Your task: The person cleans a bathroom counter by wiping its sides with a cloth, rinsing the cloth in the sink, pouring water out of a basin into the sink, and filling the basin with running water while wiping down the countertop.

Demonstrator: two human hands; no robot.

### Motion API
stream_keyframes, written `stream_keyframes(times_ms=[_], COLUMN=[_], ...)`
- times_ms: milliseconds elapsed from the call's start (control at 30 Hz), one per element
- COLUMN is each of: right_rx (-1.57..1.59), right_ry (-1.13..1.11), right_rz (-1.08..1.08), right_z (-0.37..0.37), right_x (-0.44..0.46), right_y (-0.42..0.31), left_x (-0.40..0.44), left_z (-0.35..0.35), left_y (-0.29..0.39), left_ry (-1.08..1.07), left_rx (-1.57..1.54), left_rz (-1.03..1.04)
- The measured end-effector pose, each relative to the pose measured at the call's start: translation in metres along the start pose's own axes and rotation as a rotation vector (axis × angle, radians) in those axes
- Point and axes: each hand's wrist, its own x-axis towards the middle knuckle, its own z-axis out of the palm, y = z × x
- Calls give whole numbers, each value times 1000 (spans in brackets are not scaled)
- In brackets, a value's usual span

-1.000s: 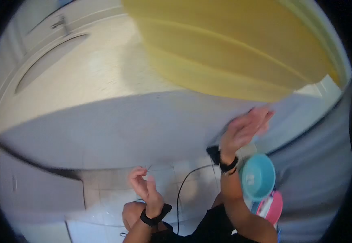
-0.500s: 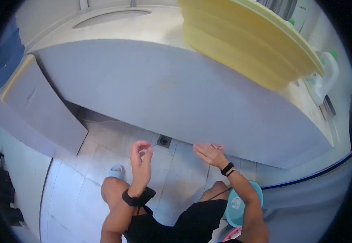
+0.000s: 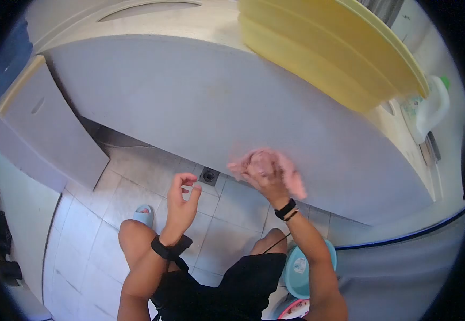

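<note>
A pink cloth (image 3: 295, 179) lies against the grey front panel (image 3: 189, 91) under my right hand (image 3: 267, 179). The hand presses on the cloth and is somewhat smeared by motion, so its separate fingers are hard to make out. My left hand (image 3: 181, 203) hovers above the tiled floor with its fingers loosely bent and apart from the thumb. Nothing is in it, and it touches nothing. A floor drain (image 3: 209, 175) shows just beyond its fingertips.
A large yellow basin (image 3: 323, 48) leans over the counter (image 3: 211, 45) at upper right. Beside it stands a white bottle with a green cap (image 3: 430, 109). A turquoise bucket (image 3: 296, 278) sits by my right leg. At left is a grey panel (image 3: 50, 112) with a blue item (image 3: 10, 64) above.
My right hand has moved up the panel, and the pink cloth now shows spread out under it. My left hand keeps much the same pose. The whole view has shifted slightly.
</note>
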Motion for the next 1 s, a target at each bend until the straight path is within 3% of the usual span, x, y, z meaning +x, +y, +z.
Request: stream_keyframes(times_ms=[33, 67, 133, 233, 367, 433, 500, 600, 733, 800, 867, 933, 1000], right_rx=[-216, -229, 990, 947, 1178, 606, 263, 266, 399, 474, 316, 399, 635], right_ry=[-34, -41, -708, -700, -599, 158, 438, 486, 410, 413, 310, 273, 201], right_rz=[-226, -217, 283, 189, 450, 266, 450, 599, 711, 583, 312, 333, 343], right_z=[1, 0, -5, 4, 0, -20, -44, -77, -65, -25, -8, -18, -36], right_x=[-2, -6, -10, -40, -65, -46, -11, 40, 60, 42, 20, 0, -26], right_y=[-2, -3, -2, -6, 39, 85, 127, 173, 144, 98, 63, 93, 127], left_x=[1, -1, -3, -3, 7, 6, 2, -1, -4, -5, -8, -4, -3], left_z=[-1, -3, -4, -7, -9, -2, 0, 7, 19, 25, 32, 39, 49], left_y=[-1, -2, -10, -23, -26, -25, -23, -23, -24, -28, -32, -28, -4], left_ry=[-11, -22, -47, -62, -83, -88, -114, -153, -158, -153, -153, -152, -155], left_rx=[0, 28, 46, 76, 109, 134, 126, 147, 181, 193, 193, 337, 330], left_rz=[11, 7, 14, 27, 26, 34, 7, 41, 15, 42, 66, 265, 299])
